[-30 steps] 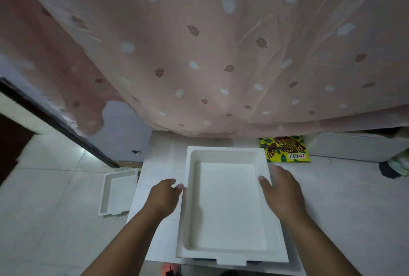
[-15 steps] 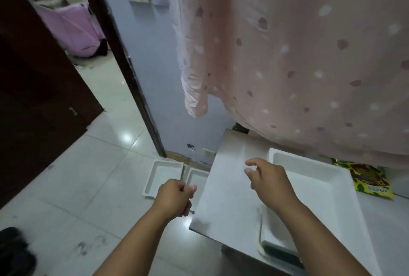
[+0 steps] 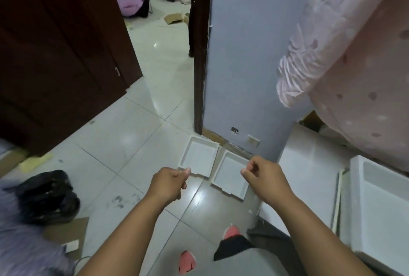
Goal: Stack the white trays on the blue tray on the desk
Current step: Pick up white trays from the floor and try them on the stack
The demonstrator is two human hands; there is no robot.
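Observation:
Two white trays lie side by side on the tiled floor by the wall: the left white tray (image 3: 198, 155) and the right white tray (image 3: 232, 175). My left hand (image 3: 169, 181) hovers above the floor in front of the left tray, fingers curled, holding nothing. My right hand (image 3: 264, 176) hangs over the right tray's near corner, fingers also curled and empty. On the white desk (image 3: 307, 165) at the right sits a stacked white tray (image 3: 380, 205). The blue tray beneath it is hidden.
A lilac wall (image 3: 243, 65) with a dark door frame (image 3: 199, 54) stands behind the floor trays. A pink dotted curtain (image 3: 354, 65) hangs over the desk. A black bag (image 3: 47, 196) and cardboard (image 3: 64, 233) lie on the floor at left. Pink slippers (image 3: 187, 262) show below.
My view has swung left from the desk to the floor. Both hands have left the tray on the desk and now hang curled above the two floor trays.

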